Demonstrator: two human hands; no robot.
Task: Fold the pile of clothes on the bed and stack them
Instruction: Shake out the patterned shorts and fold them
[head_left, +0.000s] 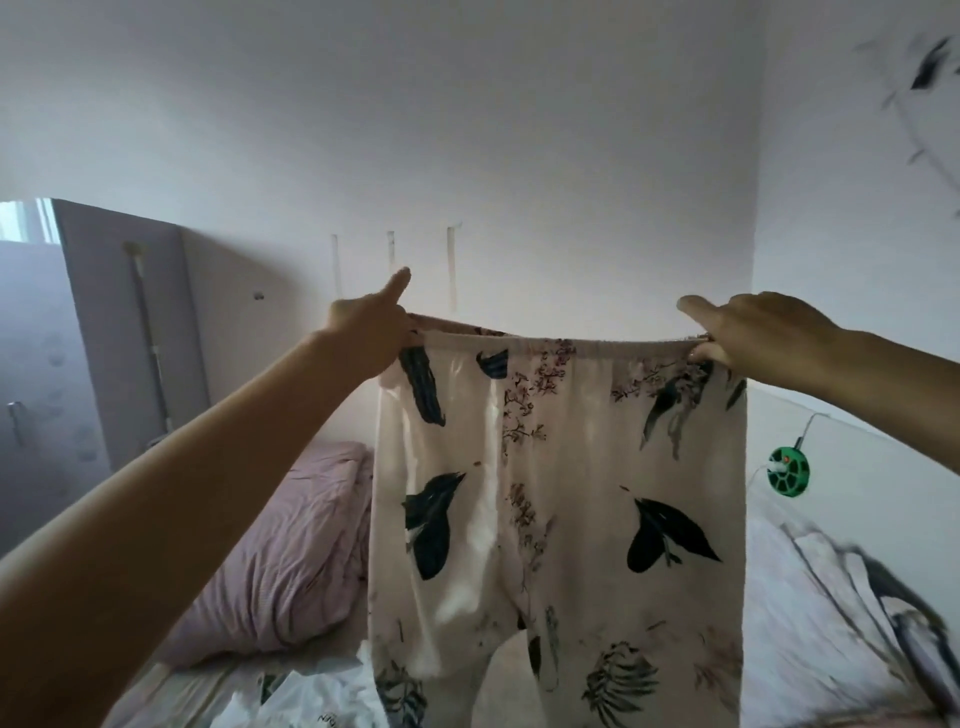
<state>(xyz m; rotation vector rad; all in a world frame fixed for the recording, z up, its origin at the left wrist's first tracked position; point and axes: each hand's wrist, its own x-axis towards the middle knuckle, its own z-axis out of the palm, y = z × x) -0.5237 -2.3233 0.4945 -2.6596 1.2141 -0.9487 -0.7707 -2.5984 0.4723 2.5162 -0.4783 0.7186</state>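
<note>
A pair of cream trousers (561, 493) printed with dark leaves hangs in front of me, held up by its elastic waistband. My left hand (371, 332) pinches the waistband's left end, with one finger sticking up. At the right end my right hand (753, 332) grips the band, index finger stretched along it. Both legs hang down over the bed (789, 649), and the waistband is pulled nearly straight between my hands. More light clothes (311, 696) lie on the bed below the trousers.
A mauve pillow (280, 561) lies at the bed's head on the left. A leaf-printed cloth (862, 597) lies on the bed at right. A green round reel (788, 472) with a white cable sits by the right wall. A wardrobe (104, 332) stands at left.
</note>
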